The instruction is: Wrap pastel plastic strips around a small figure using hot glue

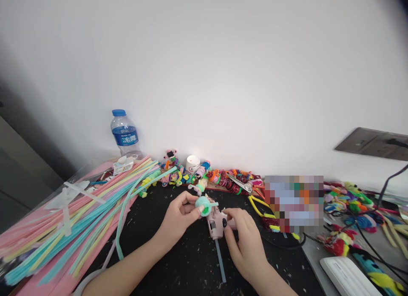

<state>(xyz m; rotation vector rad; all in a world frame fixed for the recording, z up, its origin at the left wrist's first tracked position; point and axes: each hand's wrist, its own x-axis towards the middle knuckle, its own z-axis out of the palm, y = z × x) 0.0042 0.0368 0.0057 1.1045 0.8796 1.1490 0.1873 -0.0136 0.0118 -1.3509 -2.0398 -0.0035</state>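
Note:
My left hand (183,213) is closed on a small round coil of mint-green pipe cleaner (204,205), with a brighter green middle and a short end sticking out to the right. My right hand (244,236) closes on a pale pink glue gun (216,224), fingers at its right side. From the back of the gun a translucent glue stick (220,262) points toward me. The gun's front lies close behind the coil, and whether the two touch is hidden. A little figure made of pipe cleaners (200,186) lies just beyond my left hand.
Bundled pipe cleaners (95,215) cover the left side. A water bottle (125,134) and a paper cup (192,163) stand by the wall, near several pipe-cleaner figures. Scissors (241,184) lie behind. A white power bank-like block (346,274) and black cable (287,246) lie right on the black mat (172,266) side.

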